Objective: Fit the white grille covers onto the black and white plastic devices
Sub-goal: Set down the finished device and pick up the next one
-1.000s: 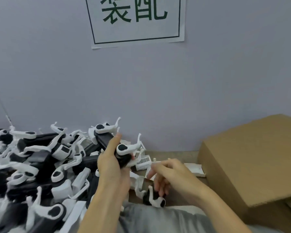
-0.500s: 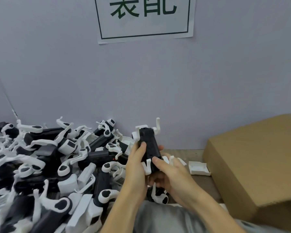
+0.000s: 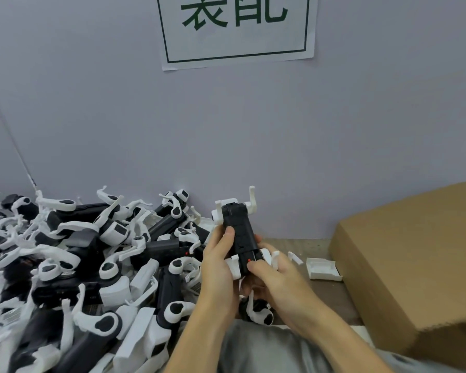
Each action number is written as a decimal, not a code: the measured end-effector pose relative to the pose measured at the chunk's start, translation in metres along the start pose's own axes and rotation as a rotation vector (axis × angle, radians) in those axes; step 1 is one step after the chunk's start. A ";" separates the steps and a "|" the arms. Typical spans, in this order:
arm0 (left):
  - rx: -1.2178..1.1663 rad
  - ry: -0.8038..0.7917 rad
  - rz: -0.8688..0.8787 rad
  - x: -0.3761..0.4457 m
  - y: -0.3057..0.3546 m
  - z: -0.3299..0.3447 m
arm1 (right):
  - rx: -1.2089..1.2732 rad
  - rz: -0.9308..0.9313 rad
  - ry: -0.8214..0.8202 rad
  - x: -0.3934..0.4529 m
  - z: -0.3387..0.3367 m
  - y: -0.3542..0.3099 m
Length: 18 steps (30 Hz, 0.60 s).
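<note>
grey wall behind; both hands, left and right, grip one device; one cardboard box.

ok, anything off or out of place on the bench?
Nothing damaged that I can see. The devices lie in a loose, tangled heap on the left, not stacked. One white cover sits alone beside the cardboard box. Both hands grip one device.

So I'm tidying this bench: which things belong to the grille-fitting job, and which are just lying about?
Job:
- device gripped by left hand and right hand
- pile of devices
- loose white cover

Lying about:
- cardboard box
- wall sign
</note>
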<state>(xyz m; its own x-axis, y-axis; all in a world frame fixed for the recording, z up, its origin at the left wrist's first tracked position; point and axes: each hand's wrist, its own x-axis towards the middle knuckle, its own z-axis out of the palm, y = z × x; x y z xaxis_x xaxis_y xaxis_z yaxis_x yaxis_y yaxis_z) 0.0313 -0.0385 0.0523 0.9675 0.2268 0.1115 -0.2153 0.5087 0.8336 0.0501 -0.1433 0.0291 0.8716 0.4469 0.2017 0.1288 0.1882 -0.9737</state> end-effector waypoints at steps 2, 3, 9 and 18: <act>-0.010 -0.011 0.016 0.001 0.000 0.000 | -0.034 0.001 0.011 0.000 0.001 0.001; -0.013 -0.012 0.024 0.001 0.000 0.000 | -0.011 0.006 -0.004 0.000 0.001 0.001; 0.010 0.005 0.023 0.002 -0.002 -0.002 | 0.053 0.022 -0.016 0.000 0.002 0.000; -0.036 0.004 0.005 -0.002 0.003 0.000 | 0.042 0.020 -0.041 -0.003 0.003 -0.005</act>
<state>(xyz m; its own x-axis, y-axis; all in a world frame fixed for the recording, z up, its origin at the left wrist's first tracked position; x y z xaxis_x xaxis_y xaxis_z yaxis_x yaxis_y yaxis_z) 0.0287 -0.0370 0.0545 0.9660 0.2322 0.1132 -0.2245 0.5376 0.8128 0.0459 -0.1428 0.0334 0.8537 0.4861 0.1868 0.0903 0.2151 -0.9724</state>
